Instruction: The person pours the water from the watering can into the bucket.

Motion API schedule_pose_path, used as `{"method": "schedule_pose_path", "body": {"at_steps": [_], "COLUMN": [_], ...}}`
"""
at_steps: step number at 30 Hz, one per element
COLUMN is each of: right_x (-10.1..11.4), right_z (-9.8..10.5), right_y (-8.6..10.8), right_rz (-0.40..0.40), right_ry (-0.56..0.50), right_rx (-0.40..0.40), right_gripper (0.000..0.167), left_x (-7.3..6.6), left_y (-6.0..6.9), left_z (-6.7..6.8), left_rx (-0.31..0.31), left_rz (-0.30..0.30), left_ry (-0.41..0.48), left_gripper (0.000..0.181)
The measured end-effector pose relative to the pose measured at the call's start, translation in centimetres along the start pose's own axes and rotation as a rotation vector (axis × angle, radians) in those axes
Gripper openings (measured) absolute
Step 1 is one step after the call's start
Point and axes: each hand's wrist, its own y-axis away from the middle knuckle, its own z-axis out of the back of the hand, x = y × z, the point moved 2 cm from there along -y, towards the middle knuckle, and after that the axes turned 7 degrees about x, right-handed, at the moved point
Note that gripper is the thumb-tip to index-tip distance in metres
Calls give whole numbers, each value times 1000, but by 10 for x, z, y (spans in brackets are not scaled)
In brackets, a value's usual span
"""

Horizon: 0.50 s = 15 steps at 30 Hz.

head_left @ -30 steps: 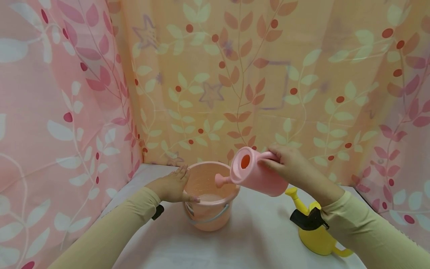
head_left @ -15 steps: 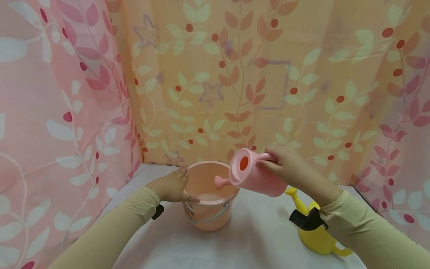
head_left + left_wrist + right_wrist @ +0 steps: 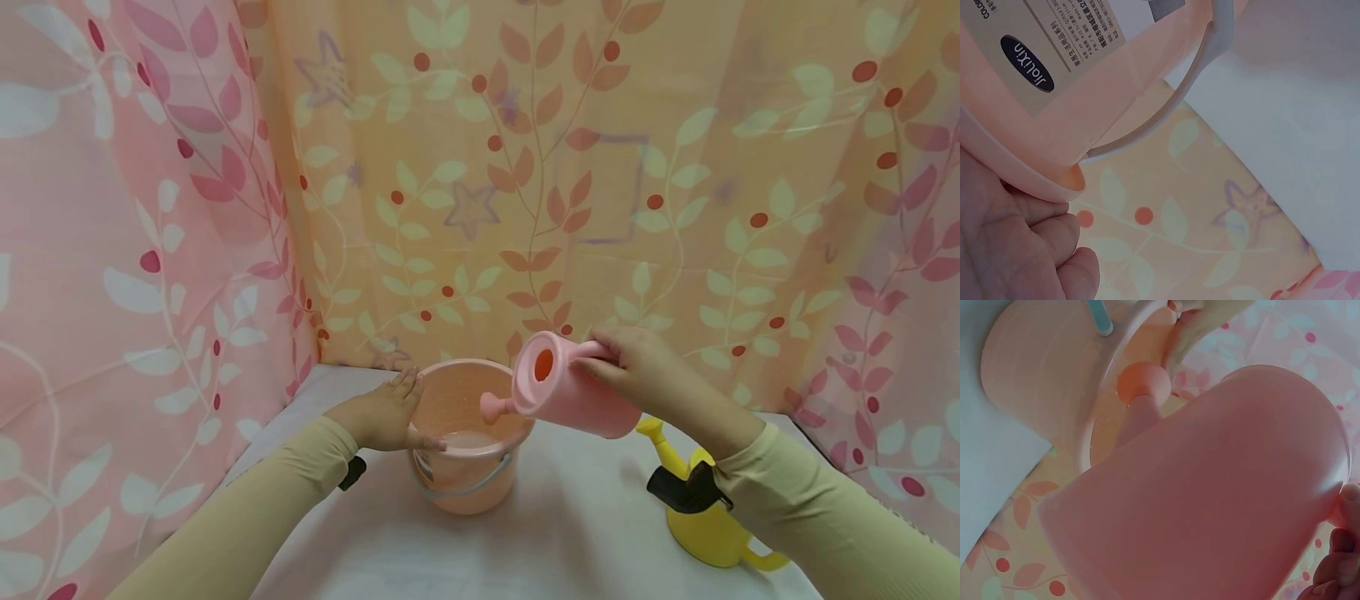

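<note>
Right hand point(image 3: 637, 362) holds the pink watering can point(image 3: 581, 398), grip wrapped round its handle point(image 3: 595, 348), tilted with sprinkler head point(image 3: 492, 407) at the mouth of the peach bucket point(image 3: 467, 473), left hand point(image 3: 377, 417) resting on the rim point(image 3: 480, 453); pouring seems underway, though no stream shows, can not yet set down.

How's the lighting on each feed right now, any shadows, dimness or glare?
Head: soft shadows on the white tabletop beside the peach bucket; left wrist: muted, but large lettering on the label is legible; right wrist: dim, faint sheen on the pink watering can.
</note>
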Motion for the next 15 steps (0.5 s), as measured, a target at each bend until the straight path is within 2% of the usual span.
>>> {"method": "schedule_pose_path", "body": {"at_steps": [15], "right_x": [3], "right_z": [-3], "right_y": [-1], "right_rz": [16], "right_ry": [13], "right_rx": [13], "right_gripper": [15], "left_x": [-1], "left_y": [0], "left_z": [1], "left_rx": [4], "left_rz": [12], "left_ry": [-1], "left_gripper": [116]}}
